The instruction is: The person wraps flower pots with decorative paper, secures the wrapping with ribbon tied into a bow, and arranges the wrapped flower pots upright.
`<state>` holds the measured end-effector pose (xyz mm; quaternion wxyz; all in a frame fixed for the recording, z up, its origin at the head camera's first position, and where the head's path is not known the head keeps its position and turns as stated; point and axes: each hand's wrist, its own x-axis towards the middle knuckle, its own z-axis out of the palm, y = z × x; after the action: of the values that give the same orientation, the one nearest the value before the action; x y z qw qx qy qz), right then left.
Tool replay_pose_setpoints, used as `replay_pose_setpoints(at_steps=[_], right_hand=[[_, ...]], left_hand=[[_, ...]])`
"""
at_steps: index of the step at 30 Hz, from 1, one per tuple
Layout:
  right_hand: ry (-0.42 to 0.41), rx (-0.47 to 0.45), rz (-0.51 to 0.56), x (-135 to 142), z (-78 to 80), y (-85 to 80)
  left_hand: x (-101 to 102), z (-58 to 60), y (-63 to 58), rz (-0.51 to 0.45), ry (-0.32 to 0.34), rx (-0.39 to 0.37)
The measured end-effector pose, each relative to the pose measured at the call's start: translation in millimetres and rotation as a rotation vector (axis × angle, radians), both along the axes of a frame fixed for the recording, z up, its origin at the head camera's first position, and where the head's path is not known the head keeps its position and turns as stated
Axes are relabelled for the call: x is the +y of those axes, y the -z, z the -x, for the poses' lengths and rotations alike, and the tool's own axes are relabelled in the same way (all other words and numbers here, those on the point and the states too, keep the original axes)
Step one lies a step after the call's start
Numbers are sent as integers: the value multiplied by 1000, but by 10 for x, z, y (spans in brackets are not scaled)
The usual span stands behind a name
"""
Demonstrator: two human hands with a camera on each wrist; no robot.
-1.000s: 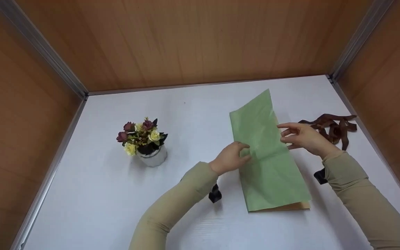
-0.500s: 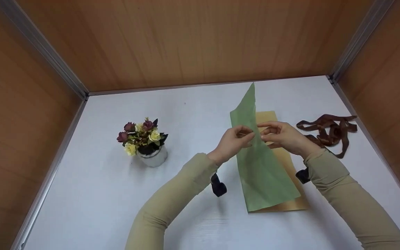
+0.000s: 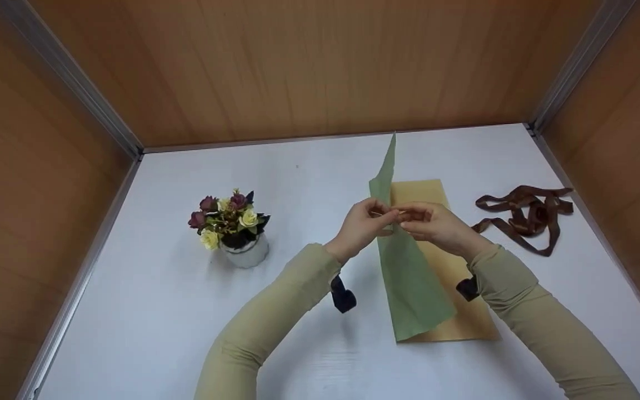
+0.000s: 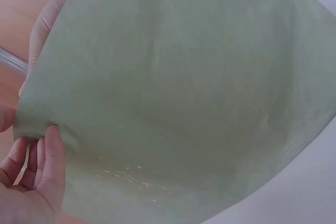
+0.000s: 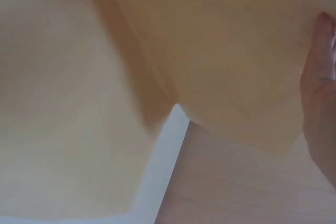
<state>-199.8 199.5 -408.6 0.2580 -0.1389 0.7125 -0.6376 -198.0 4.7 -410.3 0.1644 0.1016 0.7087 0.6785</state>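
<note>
One white pot (image 3: 246,253) of flowers (image 3: 230,215) stands at left on the white table (image 3: 148,305). Right of it, the left hand (image 3: 360,225) pinches the raised edge of the folded green-and-tan sheet (image 3: 415,300), partly covered by both hands. Immediately right is the right hand (image 3: 436,226), fingertips cut off in the right wrist view, grip indeterminable; farther right lies brown ribbon (image 3: 536,214), its overlapping loops hard to trace.

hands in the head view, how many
2: the left hand at the green side of the raised paper, the right hand at its tan side, both near its free edge.
</note>
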Motion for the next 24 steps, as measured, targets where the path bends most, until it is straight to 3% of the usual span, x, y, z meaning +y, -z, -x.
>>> replay_pose_setpoints(at_steps=[2,5,11,14,19,24], right_hand=[[-9,15,-13,6,4,24],[-14,96,-135,79,39,122],[7,386,-628,416,125,527],[-7,421,-785,564,129,720],[-51,398,-869,709,96,917],[-38,427,-858,766,61,990]], left_hand=[[-17,-3,-3,3,-1,1],[-43,1,-2,4,-6,3],[-127,0,6,-6,-21,1],[-187,-8,18,-11,-21,-5],[-332,-19,41,-11,-47,-23],[-563,-43,84,30,-97,-26]])
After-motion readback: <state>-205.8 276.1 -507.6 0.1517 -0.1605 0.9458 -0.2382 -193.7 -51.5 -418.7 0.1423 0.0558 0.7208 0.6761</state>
